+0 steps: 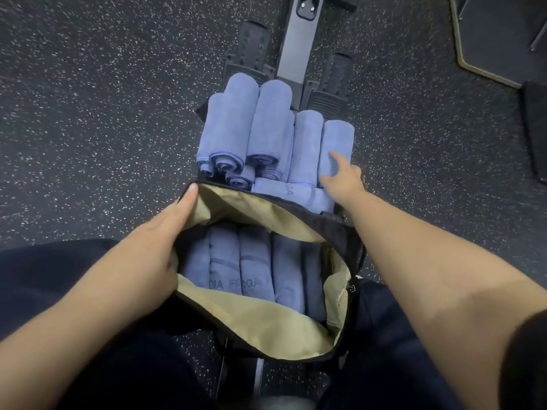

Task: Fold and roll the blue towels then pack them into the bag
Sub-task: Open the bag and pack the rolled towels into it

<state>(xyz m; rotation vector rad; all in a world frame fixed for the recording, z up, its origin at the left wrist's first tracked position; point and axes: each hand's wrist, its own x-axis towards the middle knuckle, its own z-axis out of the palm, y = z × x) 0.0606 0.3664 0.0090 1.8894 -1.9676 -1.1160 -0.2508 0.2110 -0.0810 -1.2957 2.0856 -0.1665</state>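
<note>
A black bag with tan lining [236, 208] lies open between my knees. Several rolled blue towels [254, 261] lie side by side inside it. My left hand [159, 235] grips the bag's left rim, thumb on the lining, holding the mouth wide. Beyond the bag, several more rolled blue towels [242, 122] are stacked on a rowing machine. My right hand [343, 179] reaches over the bag and closes its fingers round the rightmost towel roll [337, 143], thumb on top of it.
The rowing machine's grey rail [296, 39] and black footplates [251, 45] run away from me on the speckled black rubber floor [88, 113]. A dark mat or platform [503, 39] sits at the top right. My dark-trousered legs flank the bag.
</note>
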